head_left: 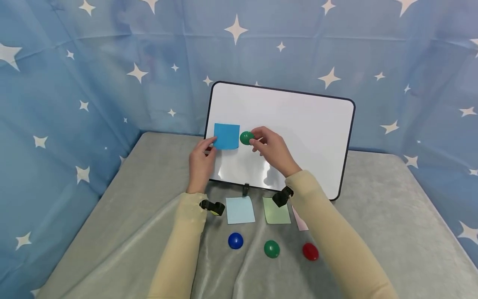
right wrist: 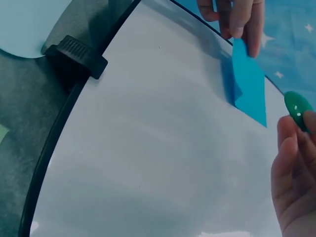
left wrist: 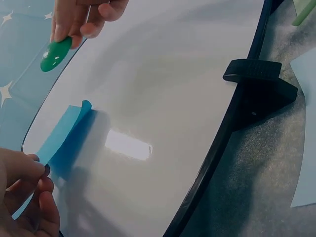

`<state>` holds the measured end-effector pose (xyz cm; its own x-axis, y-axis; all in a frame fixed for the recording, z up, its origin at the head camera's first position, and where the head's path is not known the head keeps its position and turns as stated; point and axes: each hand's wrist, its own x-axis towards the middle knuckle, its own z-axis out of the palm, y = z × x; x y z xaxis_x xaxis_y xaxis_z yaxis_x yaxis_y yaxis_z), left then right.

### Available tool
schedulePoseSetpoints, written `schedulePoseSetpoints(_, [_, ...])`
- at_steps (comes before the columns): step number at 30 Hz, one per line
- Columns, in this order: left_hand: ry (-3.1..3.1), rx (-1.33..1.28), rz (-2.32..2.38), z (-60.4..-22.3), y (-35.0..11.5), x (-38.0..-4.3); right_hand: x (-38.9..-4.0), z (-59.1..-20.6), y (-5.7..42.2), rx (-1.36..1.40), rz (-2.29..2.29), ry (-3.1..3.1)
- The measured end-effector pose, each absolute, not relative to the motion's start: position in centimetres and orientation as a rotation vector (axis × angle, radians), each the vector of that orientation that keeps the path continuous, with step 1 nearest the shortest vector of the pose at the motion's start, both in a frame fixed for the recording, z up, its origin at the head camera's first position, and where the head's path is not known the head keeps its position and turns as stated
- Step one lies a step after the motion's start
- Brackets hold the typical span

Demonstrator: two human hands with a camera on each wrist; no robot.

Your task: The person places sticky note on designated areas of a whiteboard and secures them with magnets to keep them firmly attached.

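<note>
A square blue paper note (head_left: 226, 136) is held in front of the left part of the whiteboard (head_left: 298, 124). My left hand (head_left: 201, 162) pinches its left edge between thumb and fingers, and in the left wrist view the note (left wrist: 64, 132) stands off the board with a curled corner. Between the thumb and fingers of my right hand (head_left: 274, 149) is a green round magnet (head_left: 246, 138), just right of the note. The right wrist view shows this magnet (right wrist: 297, 108) apart from the note (right wrist: 251, 84).
On the grey cloth (head_left: 130, 216) before the board lie a pale blue note (head_left: 240, 210), a green note (head_left: 277, 211) and a partly hidden pink note (head_left: 300, 219). Nearer are blue (head_left: 235, 241), green (head_left: 271, 249) and red (head_left: 310, 251) round magnets. A black clip (head_left: 245, 189) grips the board's lower edge.
</note>
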<state>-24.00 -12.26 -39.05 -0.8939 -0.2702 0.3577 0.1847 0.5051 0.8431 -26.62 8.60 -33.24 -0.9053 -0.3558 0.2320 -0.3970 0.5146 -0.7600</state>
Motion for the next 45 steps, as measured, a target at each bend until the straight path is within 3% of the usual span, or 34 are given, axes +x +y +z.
schedulePoseSetpoints(30, [-2.438,-0.013,-1.421,-39.0,-12.2,-23.6,-30.2,-32.7,4.3,0.553,1.566,-2.685])
schedulePoseSetpoints(45, [-2.093,0.166,-1.594,-39.6,-11.1,-23.8,-31.1,-33.0,3.0,0.524,1.53,-2.696])
